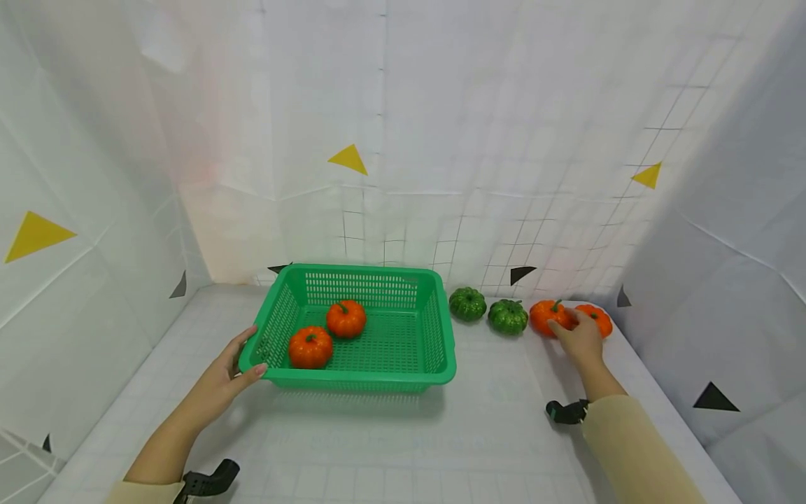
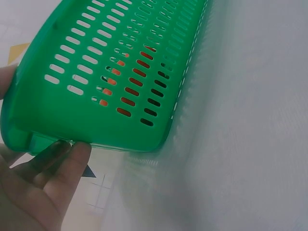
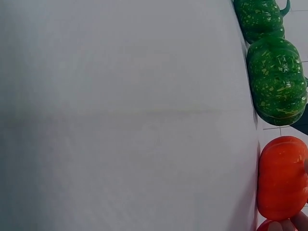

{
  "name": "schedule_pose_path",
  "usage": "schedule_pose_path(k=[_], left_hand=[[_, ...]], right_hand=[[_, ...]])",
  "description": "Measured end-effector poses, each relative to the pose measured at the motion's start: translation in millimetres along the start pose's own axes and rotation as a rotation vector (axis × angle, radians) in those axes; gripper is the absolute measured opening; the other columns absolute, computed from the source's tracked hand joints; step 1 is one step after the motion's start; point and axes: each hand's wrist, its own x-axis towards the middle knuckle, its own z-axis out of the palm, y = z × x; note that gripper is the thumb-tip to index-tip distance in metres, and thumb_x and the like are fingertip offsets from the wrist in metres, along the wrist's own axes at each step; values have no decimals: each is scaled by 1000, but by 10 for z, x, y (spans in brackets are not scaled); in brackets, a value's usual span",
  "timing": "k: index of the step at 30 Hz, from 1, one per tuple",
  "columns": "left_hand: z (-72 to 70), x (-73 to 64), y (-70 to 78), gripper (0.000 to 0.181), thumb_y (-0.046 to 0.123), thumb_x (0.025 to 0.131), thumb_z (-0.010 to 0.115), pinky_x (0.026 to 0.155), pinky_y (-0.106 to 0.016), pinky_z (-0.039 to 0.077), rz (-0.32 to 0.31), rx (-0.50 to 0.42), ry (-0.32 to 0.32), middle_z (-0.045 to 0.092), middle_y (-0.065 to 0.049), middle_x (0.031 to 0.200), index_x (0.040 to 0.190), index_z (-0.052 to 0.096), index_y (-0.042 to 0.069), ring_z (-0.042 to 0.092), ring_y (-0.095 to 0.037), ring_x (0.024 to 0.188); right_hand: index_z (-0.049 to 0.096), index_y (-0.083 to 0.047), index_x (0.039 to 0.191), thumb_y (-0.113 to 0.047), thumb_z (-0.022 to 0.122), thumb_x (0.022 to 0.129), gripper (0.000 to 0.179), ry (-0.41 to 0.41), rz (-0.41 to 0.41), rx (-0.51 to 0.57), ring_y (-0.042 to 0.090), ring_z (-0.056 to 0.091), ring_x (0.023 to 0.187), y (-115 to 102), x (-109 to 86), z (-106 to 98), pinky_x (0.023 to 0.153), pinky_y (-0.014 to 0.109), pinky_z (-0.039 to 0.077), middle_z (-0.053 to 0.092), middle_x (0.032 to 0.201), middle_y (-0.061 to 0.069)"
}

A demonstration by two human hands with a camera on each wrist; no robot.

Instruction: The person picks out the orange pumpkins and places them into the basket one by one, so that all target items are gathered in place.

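Note:
A green plastic basket (image 1: pixel 352 375) with slotted walls stands on the table, two small orange pumpkins (image 1: pixel 310 348) inside its left half. My left hand (image 1: pixel 222 381) grips the basket's rim at the front left corner. In the left wrist view, its fingers (image 2: pixel 72 168) are under the rim. On the right, my right hand (image 1: pixel 581 341) holds another orange pumpkin (image 1: pixel 543 316), thumb at its front. One more orange pumpkin (image 1: pixel 598 320) lies just behind that hand, partly hidden. In the right wrist view, only fingertips show by the held pumpkin (image 3: pixel 281 178).
Two green speckled pumpkins (image 1: pixel 507 317) sit in the row between the basket and the held pumpkin. White sheeting (image 1: pixel 403 140) with yellow and black triangles hangs behind and at both sides of the white table (image 1: pixel 378 448).

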Motion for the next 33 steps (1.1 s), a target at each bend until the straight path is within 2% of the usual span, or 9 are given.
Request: schedule_pose_path(k=[4,7,9,15,18,22,27,33], left_hand=[[4,1,2,77,20,101,61,94,-35,48,-8,11,2,27,-31,156,161,13,10,42,-44,134],[6,1,7,77,21,101,61,96,-47,47,-12,15,3,29,-32,155,161,12,10,43,-43,133],[6,1,8,77,21,101,61,96,-46,46,-13,14,3,28,-31,155,161,13,10,43,-43,133],[6,-2,5,77,20,101,61,90,-25,46,-10,5,3,29,-31,155,161,14,11,44,-42,132],[4,-3,5,77,21,101,61,89,-22,45,-7,9,5,30,-31,155,161,14,12,45,-42,132],[1,-3,9,77,21,101,61,92,-28,47,-7,14,5,28,-31,156,161,13,12,43,-43,133],[3,0,8,77,21,101,61,95,-38,47,-12,24,8,28,-31,156,161,13,12,43,-44,134],[14,3,13,77,21,101,61,99,-57,42,-17,12,9,27,-32,156,161,12,11,41,-46,135]], right_hand=[[38,5,150,-27,65,98,66,3,-2,-6,47,36,137,-5,9,12,111,58,30,41,149,30],[39,5,149,-24,66,97,65,5,1,-6,47,35,138,-21,-7,8,112,58,29,41,149,30],[39,5,149,-23,67,97,65,3,5,-4,47,35,137,-31,-19,5,111,58,29,41,149,30],[40,3,150,-27,66,98,65,-8,23,19,47,38,134,-34,-33,12,108,58,34,42,148,30],[40,4,149,-30,65,99,66,-13,8,24,47,40,132,-29,-21,10,106,58,37,42,148,30],[39,5,149,-33,65,99,68,-25,-33,22,48,40,133,-50,-6,4,106,59,36,41,148,32],[35,6,151,-36,67,97,75,-42,-54,2,50,34,137,-83,20,8,109,61,30,37,150,33],[32,6,152,-36,68,96,79,-68,-50,-8,51,31,139,-69,46,29,111,62,27,34,153,32]])
